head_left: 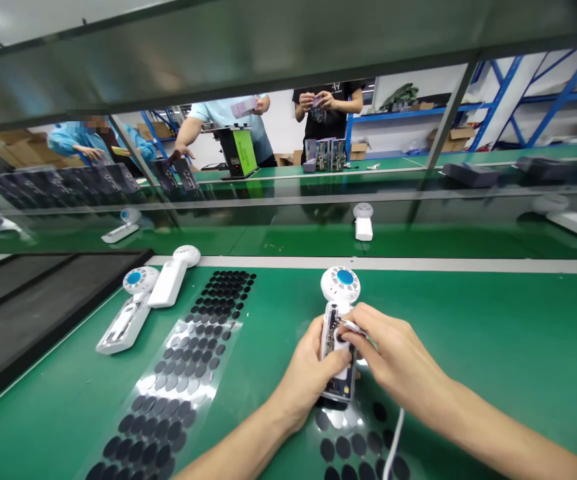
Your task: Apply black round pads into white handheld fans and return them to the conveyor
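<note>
A white handheld fan [340, 285] with a blue disc in its round head is upright in front of me. Its handle has a clear face with inner parts showing. My left hand [301, 373] is closed around the handle from the left, thumb across its front. My right hand [393, 353] pinches a small white cable plug [352, 326] against the handle's upper part; whether the plug is seated in it, I cannot tell. From below this hand a white cable [394, 440] runs to the bottom edge. Under the fan lies a sheet of black round stickers [358, 445].
Two more fans [168, 280] lie left, beside a long sheet of black dots [188, 360] and a black tray [43, 293]. Beyond the pale rail [443, 265], a conveyor belt [288, 233] carries spaced fans. People stand behind it near dark boxes [58, 183]. A metal beam [268, 53] crosses overhead.
</note>
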The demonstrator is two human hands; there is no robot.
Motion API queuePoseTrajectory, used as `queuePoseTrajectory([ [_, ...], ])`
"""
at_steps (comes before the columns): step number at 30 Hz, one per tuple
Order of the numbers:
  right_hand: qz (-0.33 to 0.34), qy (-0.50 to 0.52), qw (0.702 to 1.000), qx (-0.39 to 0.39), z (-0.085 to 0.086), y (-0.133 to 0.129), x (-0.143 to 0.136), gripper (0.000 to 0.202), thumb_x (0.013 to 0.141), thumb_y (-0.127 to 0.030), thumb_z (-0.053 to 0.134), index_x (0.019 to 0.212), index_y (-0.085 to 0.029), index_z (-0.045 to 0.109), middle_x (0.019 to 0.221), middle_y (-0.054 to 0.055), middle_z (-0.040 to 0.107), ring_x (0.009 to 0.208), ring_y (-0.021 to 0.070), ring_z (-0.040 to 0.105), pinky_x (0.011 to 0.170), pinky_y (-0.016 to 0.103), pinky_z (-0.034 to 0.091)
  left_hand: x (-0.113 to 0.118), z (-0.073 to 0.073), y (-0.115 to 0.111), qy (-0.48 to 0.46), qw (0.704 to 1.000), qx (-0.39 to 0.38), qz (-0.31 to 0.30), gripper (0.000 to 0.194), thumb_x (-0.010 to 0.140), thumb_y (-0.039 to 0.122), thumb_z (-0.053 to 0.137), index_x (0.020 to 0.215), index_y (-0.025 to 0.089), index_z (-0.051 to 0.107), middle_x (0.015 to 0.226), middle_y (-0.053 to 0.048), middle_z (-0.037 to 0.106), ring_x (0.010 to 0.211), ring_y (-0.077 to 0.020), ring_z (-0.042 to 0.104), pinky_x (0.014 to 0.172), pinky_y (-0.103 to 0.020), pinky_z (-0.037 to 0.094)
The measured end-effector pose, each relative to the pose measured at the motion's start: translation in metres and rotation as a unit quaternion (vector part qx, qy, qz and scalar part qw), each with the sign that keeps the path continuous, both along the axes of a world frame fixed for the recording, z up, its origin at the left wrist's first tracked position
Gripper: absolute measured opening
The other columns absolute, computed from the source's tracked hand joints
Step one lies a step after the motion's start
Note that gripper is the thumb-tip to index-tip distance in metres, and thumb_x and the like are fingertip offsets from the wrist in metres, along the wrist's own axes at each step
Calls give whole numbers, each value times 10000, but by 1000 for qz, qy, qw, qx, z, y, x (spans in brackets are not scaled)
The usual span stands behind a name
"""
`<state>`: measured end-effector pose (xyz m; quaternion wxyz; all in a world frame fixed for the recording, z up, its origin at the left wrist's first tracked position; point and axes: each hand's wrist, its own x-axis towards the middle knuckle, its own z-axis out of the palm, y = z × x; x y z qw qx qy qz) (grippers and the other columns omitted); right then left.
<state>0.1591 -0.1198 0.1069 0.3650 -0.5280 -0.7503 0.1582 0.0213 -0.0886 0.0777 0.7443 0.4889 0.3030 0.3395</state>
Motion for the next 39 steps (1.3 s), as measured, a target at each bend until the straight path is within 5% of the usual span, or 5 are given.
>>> queuePoseTrajectory([
  [14,5,-32,999,-27,6,1,3,203,852,-122,350,680,-228,339,673,-9,495,557,149,463,504,261,330,1,0,-2,19,999,-22,-13,417,708,272,640,1078,183,469,881,-18,544,698,-128,537,663,-271,471],
  [19,-18,-41,999,-5,1,0,1,190,852,-130,359,688,-225,379,673,0,503,559,157,479,497,268,345,2,-1,-3,22,1000,3,4,391,708,272,650,1054,172,498,918,-26,550,828,-151,526,742,-249,431],
  [35,41,18,997,68,-19,-6,-4,401,834,-37,237,1100,-241,457,1054,103,517,770,176,611,573,287,513,0,1,-1,74,989,64,108,254,804,350,549,968,155,546,936,-45,605,895,-177,557,762,-245,428],
  [39,7,60,997,-38,-13,-9,4,163,901,-207,331,1029,-255,420,738,0,539,585,165,540,519,283,448,-1,3,2,82,989,3,122,227,767,340,525,903,159,525,769,-23,612,611,-130,569,549,-224,440],
])
